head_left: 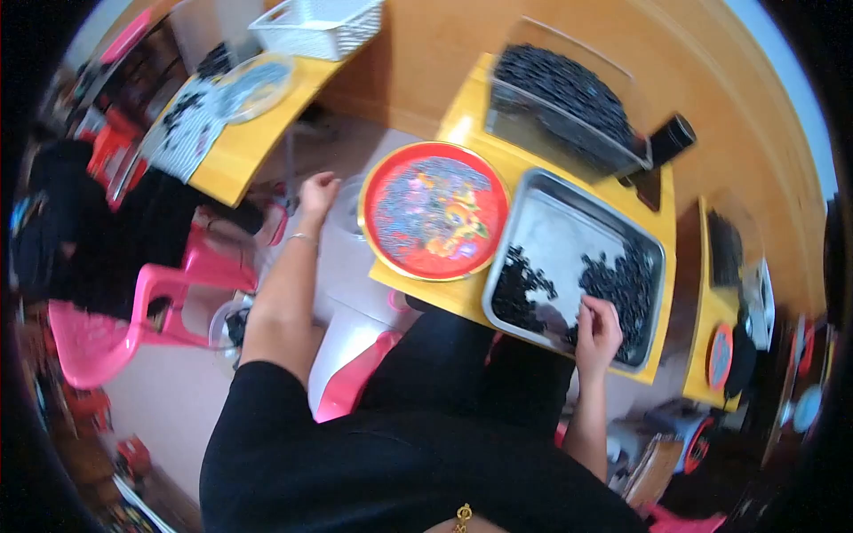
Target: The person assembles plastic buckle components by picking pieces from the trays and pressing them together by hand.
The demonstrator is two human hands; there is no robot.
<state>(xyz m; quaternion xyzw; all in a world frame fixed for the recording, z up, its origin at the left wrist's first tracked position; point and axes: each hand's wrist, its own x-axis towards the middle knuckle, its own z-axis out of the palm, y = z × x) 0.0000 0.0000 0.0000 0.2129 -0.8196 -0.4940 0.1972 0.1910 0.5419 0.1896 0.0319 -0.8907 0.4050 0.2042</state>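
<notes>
**Hands at the metal tray and beside the red plate**

Right hand (pixel 599 327) is resting at the near edge of the metal tray (pixel 544 233), its fingers curled down among the small black pieces (pixel 622 282) that are lying heaped on the tray's right side (whether a piece is actually pinched between the fingertips cannot be told from this angle). A smaller scatter of the same black pieces is lying at the tray's near left corner, while the middle and far left of the tray are showing bare metal.

Left hand (pixel 316 192) is reaching out well to the left of the yellow table (pixel 462 115), loosely closed, with a thin bracelet on the wrist; it is hanging just beside a clear plastic bag (pixel 348 206) at the table's left edge, and whether it is gripping the bag cannot be told.

Between the two hands, the round red plate (pixel 434 210) with a gold rim is sitting on the table, touching the tray's left side and covered with a thin layer of dark bits over its coloured pattern. Farther off, a clear bin (pixel 569 102) full of black pieces is standing behind the tray. A white basket (pixel 318 27) is sitting on a second yellow table far left, and pink plastic chairs (pixel 115 320) are standing on the floor to the left.
</notes>
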